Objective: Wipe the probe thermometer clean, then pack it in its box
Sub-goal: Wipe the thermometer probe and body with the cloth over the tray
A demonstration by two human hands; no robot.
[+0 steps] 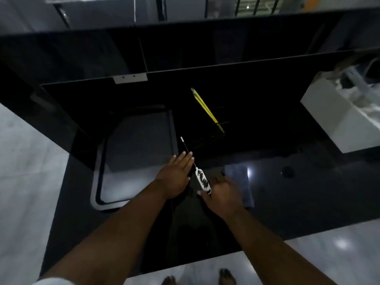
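The probe thermometer (pixel 202 179) has a white handle with black markings and a thin dark probe ending in a white tip. It points away from me over the black counter (pixel 287 202). My right hand (pixel 223 197) grips the near end of the handle. My left hand (pixel 174 175) is flat with its fingers stretched out, and the fingertips reach the probe shaft from the left. A grey cloth (pixel 240 175) lies on the counter under and beside my right hand. Further back lies a dark box with a yellow edge (pixel 207 110), its outline hard to make out.
A sink basin (pixel 135 153) is sunk into the counter on the left. A white box (pixel 337 120) with white things in it stands at the right. A dark raised ledge (pixel 185 48) runs along the back. Pale floor tiles and my bare feet show below.
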